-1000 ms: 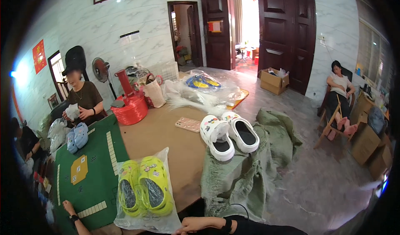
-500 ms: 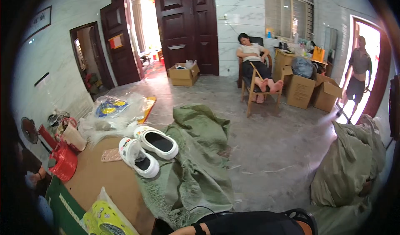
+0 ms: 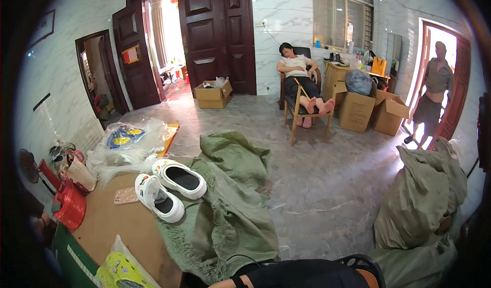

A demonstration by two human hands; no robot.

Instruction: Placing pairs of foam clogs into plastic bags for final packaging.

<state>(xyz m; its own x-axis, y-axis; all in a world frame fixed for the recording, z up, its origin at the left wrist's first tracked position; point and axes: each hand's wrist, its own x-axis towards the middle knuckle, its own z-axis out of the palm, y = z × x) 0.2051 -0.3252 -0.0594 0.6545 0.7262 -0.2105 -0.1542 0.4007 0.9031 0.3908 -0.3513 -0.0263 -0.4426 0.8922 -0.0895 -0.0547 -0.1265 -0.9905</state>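
Shoes (image 3: 121, 273), seemingly bagged (image 3: 118, 247).

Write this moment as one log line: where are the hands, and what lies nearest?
hands: out of view, only a forearm at lower edge | nearest: green sack draped off brown table | on table: white clogs, bagged yellow clogs

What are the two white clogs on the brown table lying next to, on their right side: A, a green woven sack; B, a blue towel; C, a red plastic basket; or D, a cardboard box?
A: the white clogs lie on the brown table against the green woven sack, which is draped over the table edge at their right.
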